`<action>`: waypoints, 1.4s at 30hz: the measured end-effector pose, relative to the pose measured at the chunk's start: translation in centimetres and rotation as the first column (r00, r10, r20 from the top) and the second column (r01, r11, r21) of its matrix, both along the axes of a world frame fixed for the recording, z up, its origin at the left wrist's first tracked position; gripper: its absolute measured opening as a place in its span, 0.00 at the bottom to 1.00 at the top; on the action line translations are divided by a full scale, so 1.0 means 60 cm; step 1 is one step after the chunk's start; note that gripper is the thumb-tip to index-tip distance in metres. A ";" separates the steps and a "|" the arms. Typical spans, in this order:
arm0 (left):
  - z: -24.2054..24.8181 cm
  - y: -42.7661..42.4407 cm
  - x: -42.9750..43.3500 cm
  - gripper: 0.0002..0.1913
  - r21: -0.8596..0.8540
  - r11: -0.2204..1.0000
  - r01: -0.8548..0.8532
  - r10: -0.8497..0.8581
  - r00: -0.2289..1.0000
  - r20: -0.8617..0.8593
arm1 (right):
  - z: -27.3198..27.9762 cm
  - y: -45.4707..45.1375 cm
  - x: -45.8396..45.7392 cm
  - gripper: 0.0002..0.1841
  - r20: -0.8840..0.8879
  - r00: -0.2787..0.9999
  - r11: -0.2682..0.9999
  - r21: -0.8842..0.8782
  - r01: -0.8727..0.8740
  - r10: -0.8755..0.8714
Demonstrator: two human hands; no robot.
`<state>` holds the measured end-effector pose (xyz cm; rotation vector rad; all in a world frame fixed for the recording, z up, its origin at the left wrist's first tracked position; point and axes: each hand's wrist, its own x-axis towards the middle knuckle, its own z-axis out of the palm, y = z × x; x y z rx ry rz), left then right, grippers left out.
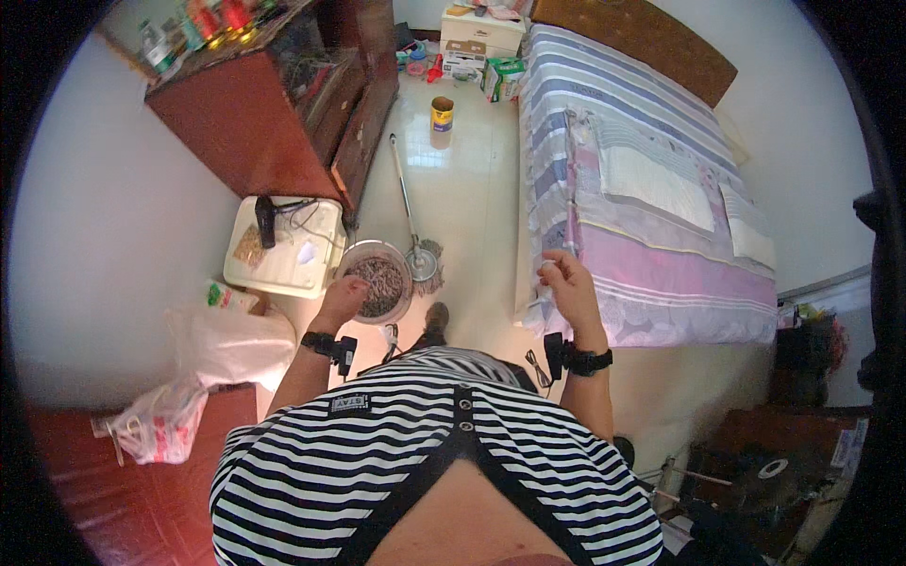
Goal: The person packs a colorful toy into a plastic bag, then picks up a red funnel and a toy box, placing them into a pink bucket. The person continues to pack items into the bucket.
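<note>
My left hand [345,303] hovers with curled fingers over the near-left rim of a round tub [403,305] that holds a shaggy grey-brown mop head or cloth [379,279]. Whether anything is between its fingers cannot be told. Beside the tub, a flat mop [422,264] with a round plate and grey strands lies on the tiled floor, its pole [402,180] pointing away from me. My right hand [566,283] is raised near the bed's left edge, fingers bent; a small pale patch shows at the fingertips, too unclear to name. Both wrists wear black straps with small devices.
The bed [665,283] with striped and pink covers fills the right. A dark red cabinet [233,127] stands left, above a cream storage box [283,276] bearing a black hair dryer [265,221]. A yellow can [442,115] stands on the floor farther off. Bags [233,339] lie at left.
</note>
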<state>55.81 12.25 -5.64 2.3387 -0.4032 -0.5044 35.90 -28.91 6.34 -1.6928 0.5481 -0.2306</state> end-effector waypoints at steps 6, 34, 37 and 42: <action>-0.009 -0.112 0.100 0.16 -0.001 0.997 -0.076 0.076 0.995 -0.068 | 0.014 -0.079 0.054 0.16 0.044 0.999 1.000 0.006 -0.003 0.003; 0.055 -0.213 0.261 0.14 -0.077 0.946 -0.316 0.311 0.948 -0.069 | -0.021 -0.280 0.464 0.17 0.062 0.940 0.942 -0.050 -0.332 0.335; 0.059 -0.231 0.302 0.13 -0.118 0.894 -0.432 0.424 0.901 -0.092 | -0.005 -0.326 0.546 0.17 0.050 0.928 0.929 -0.043 -0.366 0.368; 0.081 -0.263 0.340 0.14 -0.137 0.877 -0.460 0.465 0.885 0.002 | 0.026 -0.336 0.586 0.16 -0.134 0.892 0.891 -0.094 -0.444 0.431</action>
